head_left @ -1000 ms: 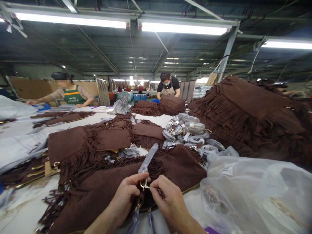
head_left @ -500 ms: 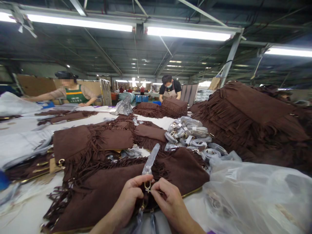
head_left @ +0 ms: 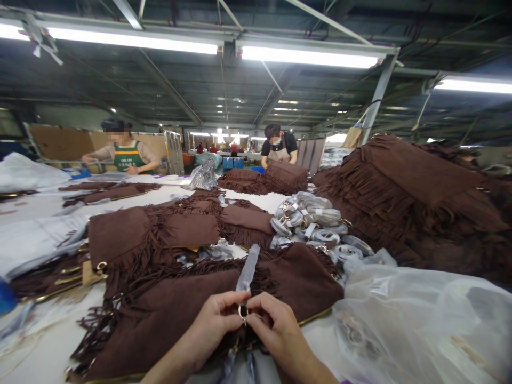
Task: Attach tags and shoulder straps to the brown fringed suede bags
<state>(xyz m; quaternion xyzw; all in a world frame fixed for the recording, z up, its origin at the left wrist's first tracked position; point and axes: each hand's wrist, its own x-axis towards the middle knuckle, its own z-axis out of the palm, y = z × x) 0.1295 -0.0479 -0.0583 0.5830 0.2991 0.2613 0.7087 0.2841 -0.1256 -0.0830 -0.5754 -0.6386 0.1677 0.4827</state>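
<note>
Both hands meet over a brown fringed bag (head_left: 172,314) that lies flat on the table. Between them is a gold metal clasp (head_left: 242,314) at the end of a plastic-wrapped strap (head_left: 248,266). The fingers of my left hand (head_left: 216,320) pinch the clasp from the left. My right hand (head_left: 276,322) pinches its other side, thumb and forefinger close together. Below the hands, more wrapped strap pieces (head_left: 229,362) with gold hardware hang toward the table edge. The fingers partly cover the clasp, so its catch cannot be made out.
Wrapped strap coils (head_left: 312,218) lie beyond the bag. A tall pile of brown fringed bags (head_left: 416,186) stands at right, behind a translucent plastic bag (head_left: 424,320). More fringed bags (head_left: 192,226) lie ahead. Two co-workers (head_left: 130,152) (head_left: 278,146) stand across the table.
My hands have drawn closer around the clasp, and the wrapped strap has dropped slightly. The co-worker at left has pulled an outstretched arm in.
</note>
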